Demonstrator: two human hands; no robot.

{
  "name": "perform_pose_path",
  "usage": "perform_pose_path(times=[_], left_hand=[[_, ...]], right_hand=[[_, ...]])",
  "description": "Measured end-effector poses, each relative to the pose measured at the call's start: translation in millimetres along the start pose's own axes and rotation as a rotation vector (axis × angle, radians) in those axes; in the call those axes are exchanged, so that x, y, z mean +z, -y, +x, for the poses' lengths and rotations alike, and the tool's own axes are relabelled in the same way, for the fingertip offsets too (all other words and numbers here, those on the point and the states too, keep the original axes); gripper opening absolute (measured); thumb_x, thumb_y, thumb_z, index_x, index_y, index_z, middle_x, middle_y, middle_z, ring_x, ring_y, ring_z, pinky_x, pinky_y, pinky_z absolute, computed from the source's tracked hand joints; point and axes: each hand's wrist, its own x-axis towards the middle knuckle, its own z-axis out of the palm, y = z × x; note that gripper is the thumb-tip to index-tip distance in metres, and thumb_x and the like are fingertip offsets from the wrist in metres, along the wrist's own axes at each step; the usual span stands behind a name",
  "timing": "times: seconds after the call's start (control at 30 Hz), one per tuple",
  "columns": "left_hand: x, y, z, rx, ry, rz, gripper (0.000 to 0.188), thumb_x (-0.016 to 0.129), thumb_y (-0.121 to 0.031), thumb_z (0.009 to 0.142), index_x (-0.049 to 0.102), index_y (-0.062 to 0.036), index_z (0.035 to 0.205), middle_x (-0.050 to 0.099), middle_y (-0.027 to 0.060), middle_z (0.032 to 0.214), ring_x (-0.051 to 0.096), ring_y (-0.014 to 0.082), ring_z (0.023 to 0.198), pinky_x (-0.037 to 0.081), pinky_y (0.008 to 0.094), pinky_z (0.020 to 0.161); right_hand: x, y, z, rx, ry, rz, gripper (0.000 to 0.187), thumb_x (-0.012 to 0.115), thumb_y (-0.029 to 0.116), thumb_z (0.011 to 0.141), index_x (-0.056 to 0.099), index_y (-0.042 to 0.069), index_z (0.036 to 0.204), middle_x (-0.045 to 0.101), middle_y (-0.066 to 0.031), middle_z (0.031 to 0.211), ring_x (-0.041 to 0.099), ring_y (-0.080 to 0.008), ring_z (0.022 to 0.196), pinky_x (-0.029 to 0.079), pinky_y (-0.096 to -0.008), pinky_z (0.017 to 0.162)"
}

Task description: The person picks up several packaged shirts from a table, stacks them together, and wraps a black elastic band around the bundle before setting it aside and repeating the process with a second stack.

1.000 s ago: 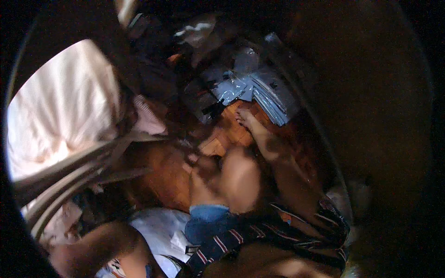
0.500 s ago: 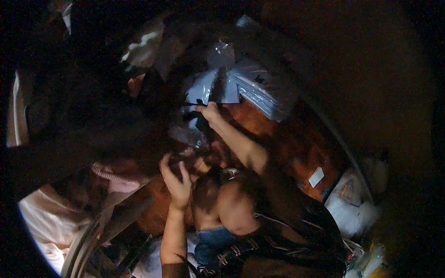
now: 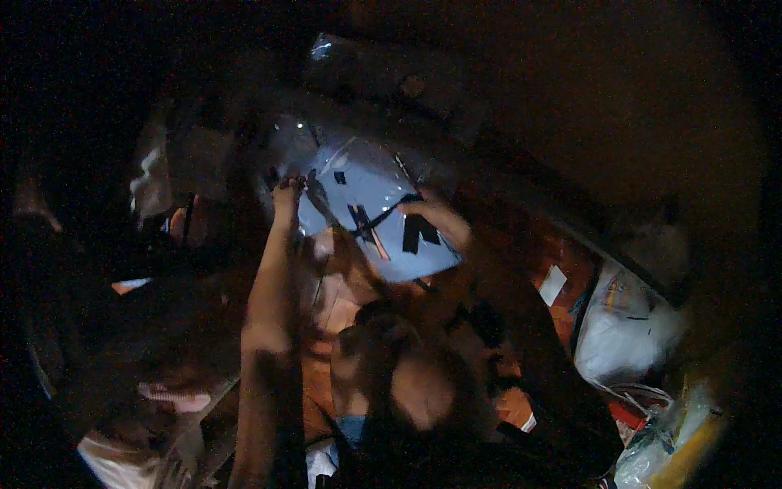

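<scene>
The scene is very dark. My left hand (image 3: 287, 196) reaches up and forward and grips the left edge of a clear plastic bag (image 3: 366, 208) holding pale blue fabric with black marks. My right hand (image 3: 440, 222) holds the same bag at its right side, fingers curled over the plastic. The bag is lifted between both hands above an orange-brown surface (image 3: 342, 306). My bare left forearm runs down to the lower edge; my right arm is in a dark sleeve.
White and yellow plastic bags (image 3: 627, 334) lie at the right. A small white tag (image 3: 552, 285) sits on the orange surface. Pale cloth and dim shapes (image 3: 151, 179) fill the left side. Dark surroundings hide most else.
Both hands have risen and closed on the blue bag, which is now lifted and spread between them. The view has swung, and the bright pink cloth at the left has left the frame.
</scene>
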Motion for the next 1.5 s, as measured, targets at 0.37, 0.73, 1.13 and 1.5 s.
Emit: perform_pose_path(times=[0.37, 0.73, 1.13, 1.5], left_hand=[[-38, -43, -54, 0.036, 0.192, 0.392, 0.055, 0.043, -0.034, 0.079, 0.032, 0.0021, 0.118, 0.038, 0.0151, 0.118, 0.039, 0.0288, 0.104, 0.034, 0.0437, 0.080], [16, 27, -89, -0.048, 0.360, 0.510, 0.062, 0.043, -0.045, 0.078, 0.033, 0.0003, 0.118, 0.040, 0.0130, 0.116, 0.041, 0.0296, 0.101, 0.038, 0.0470, 0.075], [85, 172, -160, -0.371, 0.213, -0.292, 0.056, 0.055, -0.041, 0.073, 0.041, -0.0003, 0.109, 0.051, 0.0090, 0.101, 0.050, 0.0188, 0.087, 0.043, 0.0298, 0.068], [39, 130, -196, -0.241, 0.015, -0.382, 0.058, 0.057, -0.040, 0.072, 0.041, 0.0010, 0.110, 0.050, 0.0108, 0.101, 0.050, 0.0202, 0.088, 0.042, 0.0300, 0.072]], right_hand=[[-38, -43, -26, -0.158, -0.025, 0.051, 0.053, 0.061, 0.015, 0.066, 0.041, 0.001, 0.112, 0.048, -0.0089, 0.104, 0.044, -0.0189, 0.095, 0.032, -0.0277, 0.085], [-58, -81, -31, -0.137, 0.147, -0.055, 0.060, 0.060, 0.016, 0.064, 0.036, 0.000, 0.117, 0.044, -0.0106, 0.110, 0.040, -0.0214, 0.102, 0.030, -0.0286, 0.089], [-11, -73, 52, 0.103, 0.258, -0.633, 0.073, 0.062, 0.031, 0.055, 0.033, 0.007, 0.118, 0.034, -0.0168, 0.120, 0.029, -0.0285, 0.114, 0.025, -0.0327, 0.093], [7, -24, -19, -0.017, 0.109, -0.626, 0.093, 0.063, 0.052, 0.058, 0.021, 0.003, 0.125, 0.024, -0.0185, 0.127, 0.021, -0.0288, 0.119, 0.018, -0.0342, 0.096]])
